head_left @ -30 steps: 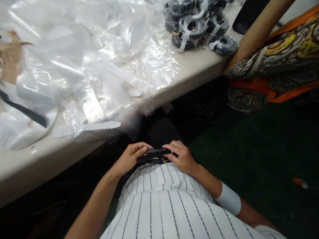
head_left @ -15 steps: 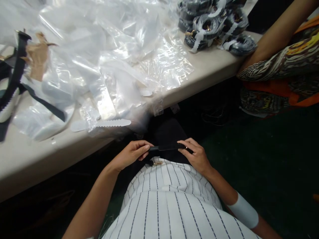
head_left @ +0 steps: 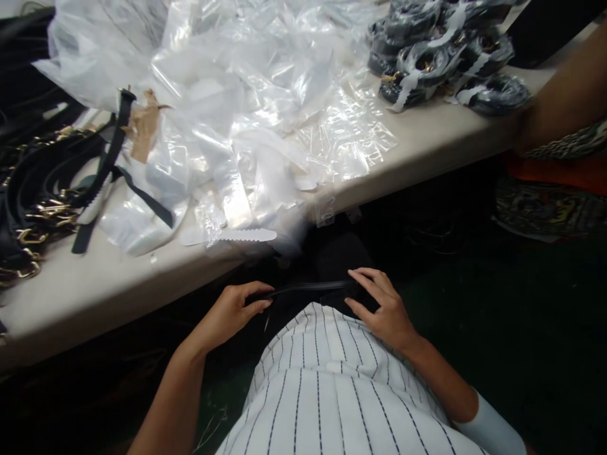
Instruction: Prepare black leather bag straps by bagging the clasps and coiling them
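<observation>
A narrow black strap [head_left: 308, 286] stretches between my hands in front of the striped white garment, bowing slightly upward. My left hand [head_left: 237, 313] pinches its left end between thumb and fingers. At the other end, my right hand [head_left: 382, 309] has its fingertips and thumb around the strap; the exact contact is hard to see against the dark background. The table edge lies just beyond both hands. Nearest on it is a white strip with a wavy edge [head_left: 251, 235], close to the front.
Clear plastic bags [head_left: 265, 82] are heaped over the table [head_left: 142, 278]. Black straps with gold-coloured hooks [head_left: 52, 215] lie at the left. Wrapped black coils [head_left: 427, 63] are stacked at the back right. Another person's arm [head_left: 569, 88] rests by the table's right side.
My hands have spread apart, with more strap showing between them. The gold-coloured hook near my waist is out of sight. The view has swung left, showing more straps on the table.
</observation>
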